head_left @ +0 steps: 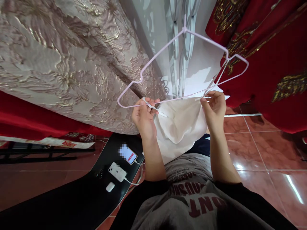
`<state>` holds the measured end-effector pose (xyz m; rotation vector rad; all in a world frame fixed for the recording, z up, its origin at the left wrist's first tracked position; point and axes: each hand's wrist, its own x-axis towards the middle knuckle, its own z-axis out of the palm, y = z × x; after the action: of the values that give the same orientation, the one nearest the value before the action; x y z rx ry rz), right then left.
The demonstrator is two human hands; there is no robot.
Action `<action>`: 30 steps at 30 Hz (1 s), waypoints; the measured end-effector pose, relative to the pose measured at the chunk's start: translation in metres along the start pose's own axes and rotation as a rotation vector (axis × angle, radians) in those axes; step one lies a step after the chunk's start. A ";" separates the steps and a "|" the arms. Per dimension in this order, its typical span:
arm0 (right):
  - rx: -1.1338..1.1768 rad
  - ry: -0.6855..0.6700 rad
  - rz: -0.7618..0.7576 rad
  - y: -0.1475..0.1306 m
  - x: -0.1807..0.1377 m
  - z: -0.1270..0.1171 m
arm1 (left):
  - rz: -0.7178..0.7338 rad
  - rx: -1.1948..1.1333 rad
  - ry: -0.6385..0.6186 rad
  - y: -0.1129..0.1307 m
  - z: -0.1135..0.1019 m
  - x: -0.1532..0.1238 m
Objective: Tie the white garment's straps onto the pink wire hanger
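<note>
Left hand (pixel 145 118): fingers pinched a strap (pixel 151 106) at the lower bar of the hanger (pixel 184 29). Right hand (pixel 214 108): fingers gripped the garment (pixel 184 121) edge; second strap (pixel 222 71) hung over hanger.

Looks like a room in somebody's home, tbh: shiny embossed curtain (pixel 72 64), red drapes (pixel 271 64) with gold patterns, reddish tile floor (pixel 259 147), plus two phones (pixel 117 172) on cables on a black surface (pixel 72 198).

My 2 hands (pixel 145 121) (pixel 214 110) look sharp; glare streaks the floor (pixel 283 153) at my right, lacy shadows mark the wall (pixel 150 20), and 2 phones (pixel 117 172) on my dim bench (pixel 72 204) show pixelated patches.
</note>
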<state>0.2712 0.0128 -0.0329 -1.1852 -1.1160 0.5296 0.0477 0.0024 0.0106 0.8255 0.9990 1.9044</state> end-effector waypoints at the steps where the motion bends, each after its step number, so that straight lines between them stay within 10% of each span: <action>1: -0.008 -0.021 -0.002 -0.001 0.004 -0.001 | 0.003 0.001 0.008 -0.001 0.001 0.000; 12: 0.060 -0.107 -0.097 -0.016 0.017 -0.010 | 0.030 -0.016 0.024 -0.007 0.000 0.002; 26: 0.026 0.179 -0.654 -0.098 0.071 -0.022 | -0.100 -0.107 -0.028 -0.008 0.002 0.007; 30: -0.224 -0.055 -0.506 -0.093 0.085 -0.046 | -0.107 -0.119 -0.059 -0.007 0.001 0.007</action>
<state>0.3273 0.0303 0.0877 -1.0264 -1.4907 0.0476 0.0479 0.0114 0.0060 0.7404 0.8680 1.8192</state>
